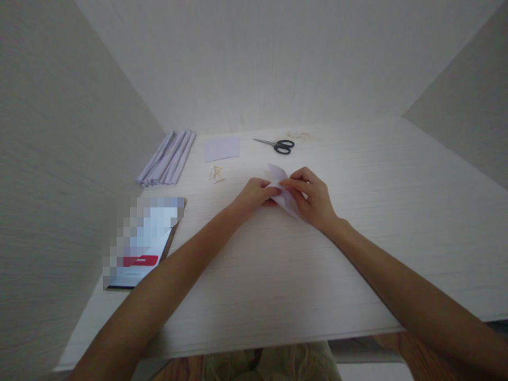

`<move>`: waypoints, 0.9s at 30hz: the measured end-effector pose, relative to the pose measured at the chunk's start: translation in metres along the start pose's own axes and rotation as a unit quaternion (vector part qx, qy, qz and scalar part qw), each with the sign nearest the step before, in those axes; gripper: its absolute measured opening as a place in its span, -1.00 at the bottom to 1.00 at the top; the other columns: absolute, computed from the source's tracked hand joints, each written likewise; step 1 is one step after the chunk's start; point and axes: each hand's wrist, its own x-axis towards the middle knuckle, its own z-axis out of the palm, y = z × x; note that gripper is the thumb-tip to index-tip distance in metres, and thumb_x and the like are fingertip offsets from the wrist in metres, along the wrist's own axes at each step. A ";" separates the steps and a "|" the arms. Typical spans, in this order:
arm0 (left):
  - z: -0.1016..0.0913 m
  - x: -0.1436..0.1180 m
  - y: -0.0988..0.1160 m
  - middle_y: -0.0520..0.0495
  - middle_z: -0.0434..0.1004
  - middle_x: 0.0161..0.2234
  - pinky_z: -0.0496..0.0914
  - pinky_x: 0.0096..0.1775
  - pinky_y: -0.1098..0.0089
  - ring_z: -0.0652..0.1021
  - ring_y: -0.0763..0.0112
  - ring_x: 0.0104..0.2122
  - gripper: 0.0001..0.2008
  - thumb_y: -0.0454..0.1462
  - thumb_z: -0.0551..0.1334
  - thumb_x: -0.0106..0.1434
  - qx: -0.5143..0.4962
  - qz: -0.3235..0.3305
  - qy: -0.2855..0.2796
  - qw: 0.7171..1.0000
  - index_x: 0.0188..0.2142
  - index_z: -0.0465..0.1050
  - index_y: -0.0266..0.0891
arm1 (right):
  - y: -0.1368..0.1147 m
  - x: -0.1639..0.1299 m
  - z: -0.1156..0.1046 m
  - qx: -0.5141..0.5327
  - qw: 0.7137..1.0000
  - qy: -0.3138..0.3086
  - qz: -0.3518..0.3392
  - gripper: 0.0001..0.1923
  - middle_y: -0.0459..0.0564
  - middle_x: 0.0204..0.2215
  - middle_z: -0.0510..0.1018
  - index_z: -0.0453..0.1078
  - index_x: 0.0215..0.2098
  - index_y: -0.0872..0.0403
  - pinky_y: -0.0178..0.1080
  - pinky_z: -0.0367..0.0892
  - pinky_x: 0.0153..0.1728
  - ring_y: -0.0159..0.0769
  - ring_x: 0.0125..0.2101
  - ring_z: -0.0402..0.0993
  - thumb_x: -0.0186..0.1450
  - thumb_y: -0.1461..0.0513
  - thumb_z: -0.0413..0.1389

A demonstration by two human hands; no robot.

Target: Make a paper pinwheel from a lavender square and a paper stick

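At the far left of the table (pixel 357 254), a bundle of folded paper strips (pixel 167 157) was laid against the wall, out of the working space, and nearer the front edge a booklet with a red mark (pixel 143 248) was left flat, partly blurred. A few small pale sticks (pixel 215 173) were scattered beside the strips, and a spare square sheet (pixel 221 148) was kept just behind them, within reach. In the middle of the table, a folded piece of white paper (pixel 282 191) was held low over the surface, apparently so that a crease could be pressed against it. It was pinched at its left side by the fingertips of the left hand (pixel 256 193), while the right hand (pixel 311 197) was curled over its right side, thumb and forefinger closed on the fold. Black-handled scissors (pixel 278 145) were set behind the hands, well apart from the paper, blades closed.
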 end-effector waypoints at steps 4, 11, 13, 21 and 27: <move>0.000 0.000 0.001 0.04 0.37 -0.62 0.29 -0.45 0.49 0.38 0.57 -0.59 -0.95 -0.37 0.18 -0.10 0.001 -0.002 0.003 1.000 -0.60 0.38 -0.36 | -0.003 -0.001 0.002 -0.006 1.000 0.020 0.008 -0.86 -0.06 -0.49 0.36 0.42 -0.41 0.04 -0.27 0.22 -0.47 -0.38 -0.47 0.29 0.17 0.30 0.02; 0.000 0.002 0.000 0.01 0.41 -0.57 0.31 -0.40 0.47 0.41 0.55 -0.54 -0.93 -0.35 0.20 -0.09 -0.008 -0.004 -0.005 1.000 -0.56 0.41 -0.36 | -0.008 0.003 0.003 0.017 0.993 0.078 0.083 -0.79 -0.14 -0.64 0.26 0.26 -0.68 0.09 -0.34 0.15 -0.61 -0.45 -0.62 0.19 0.08 0.26 0.12; -0.001 0.002 -0.001 0.00 0.42 -0.56 0.31 -0.39 0.46 0.42 0.55 -0.54 -0.93 -0.35 0.20 -0.09 -0.011 -0.002 -0.006 1.000 -0.56 0.42 -0.36 | -0.006 0.004 0.002 0.018 0.993 0.075 0.091 -0.80 -0.14 -0.64 0.26 0.28 -0.67 0.09 -0.34 0.16 -0.60 -0.44 -0.60 0.20 0.08 0.25 0.12; 0.000 0.002 -0.001 0.02 0.40 -0.59 0.31 -0.41 0.47 0.41 0.56 -0.56 -0.93 -0.37 0.18 -0.08 -0.016 -0.003 -0.002 1.000 -0.55 0.41 -0.37 | -0.002 0.001 0.000 0.018 0.999 0.017 0.038 -0.82 -0.04 -0.47 0.34 0.43 -0.36 0.02 -0.23 0.24 -0.40 -0.33 -0.40 0.28 0.18 0.32 0.00; 0.000 0.002 -0.001 0.01 0.41 -0.58 0.32 -0.38 0.44 0.41 0.56 -0.55 -0.93 -0.36 0.19 -0.08 -0.024 -0.016 0.000 1.000 -0.56 0.40 -0.37 | -0.002 0.000 -0.001 0.025 0.999 0.018 0.028 -0.78 -0.04 -0.47 0.35 0.44 -0.32 -0.01 -0.24 0.24 -0.42 -0.34 -0.41 0.28 0.19 0.32 -0.02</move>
